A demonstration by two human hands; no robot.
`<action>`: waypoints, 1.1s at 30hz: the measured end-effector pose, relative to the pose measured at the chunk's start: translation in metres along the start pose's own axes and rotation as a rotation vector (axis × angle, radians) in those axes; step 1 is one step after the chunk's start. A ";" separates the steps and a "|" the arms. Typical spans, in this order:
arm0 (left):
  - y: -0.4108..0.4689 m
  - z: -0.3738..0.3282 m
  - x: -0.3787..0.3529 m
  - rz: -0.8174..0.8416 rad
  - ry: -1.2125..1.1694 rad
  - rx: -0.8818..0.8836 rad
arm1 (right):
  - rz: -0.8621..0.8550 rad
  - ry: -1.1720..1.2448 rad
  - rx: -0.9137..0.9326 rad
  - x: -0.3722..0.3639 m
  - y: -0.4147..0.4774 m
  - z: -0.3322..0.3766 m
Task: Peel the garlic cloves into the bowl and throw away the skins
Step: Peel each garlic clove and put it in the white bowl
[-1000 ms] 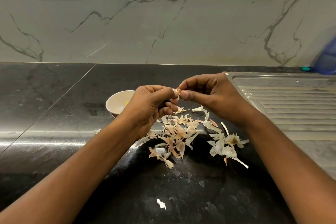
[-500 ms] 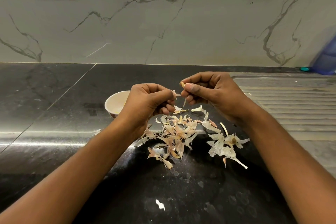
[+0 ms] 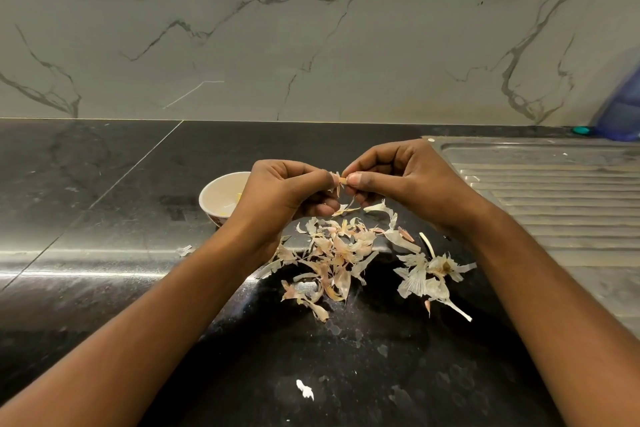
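Fingers around a mostly hidden garlic clove

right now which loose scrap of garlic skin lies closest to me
The small white scrap lying alone on the black counter, nearer you than the main skin pile.

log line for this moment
peeling | left hand holds clove | right hand pinches its skin | skins on counter | bowl behind left hand
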State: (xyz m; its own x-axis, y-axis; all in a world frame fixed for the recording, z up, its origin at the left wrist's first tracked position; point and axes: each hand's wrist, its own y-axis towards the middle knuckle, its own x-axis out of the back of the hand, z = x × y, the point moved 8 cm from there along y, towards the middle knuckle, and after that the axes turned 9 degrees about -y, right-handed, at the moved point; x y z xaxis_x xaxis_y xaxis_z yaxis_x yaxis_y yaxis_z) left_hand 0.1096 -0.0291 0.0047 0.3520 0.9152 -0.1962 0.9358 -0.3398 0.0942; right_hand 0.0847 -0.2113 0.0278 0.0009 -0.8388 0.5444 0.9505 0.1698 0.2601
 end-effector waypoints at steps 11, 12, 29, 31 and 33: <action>0.002 0.004 0.001 -0.008 -0.046 0.038 | 0.031 0.035 0.022 -0.004 -0.002 0.004; 0.002 0.005 0.002 -0.013 -0.053 0.042 | 0.033 0.055 0.027 -0.004 -0.002 0.005; 0.002 0.004 0.003 -0.025 -0.088 0.057 | 0.068 0.225 0.001 -0.002 0.001 0.000; 0.002 0.004 0.001 -0.012 -0.119 0.069 | 0.084 0.206 -0.001 -0.002 0.001 -0.001; 0.001 0.003 -0.001 0.010 -0.134 0.083 | 0.100 0.195 -0.003 -0.004 0.000 -0.001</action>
State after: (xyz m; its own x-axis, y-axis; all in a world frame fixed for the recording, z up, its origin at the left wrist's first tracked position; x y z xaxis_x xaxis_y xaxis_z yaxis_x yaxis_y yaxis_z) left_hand 0.1098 -0.0309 0.0017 0.3555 0.8766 -0.3242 0.9288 -0.3703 0.0172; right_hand 0.0855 -0.2089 0.0249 0.1551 -0.9020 0.4029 0.9435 0.2562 0.2103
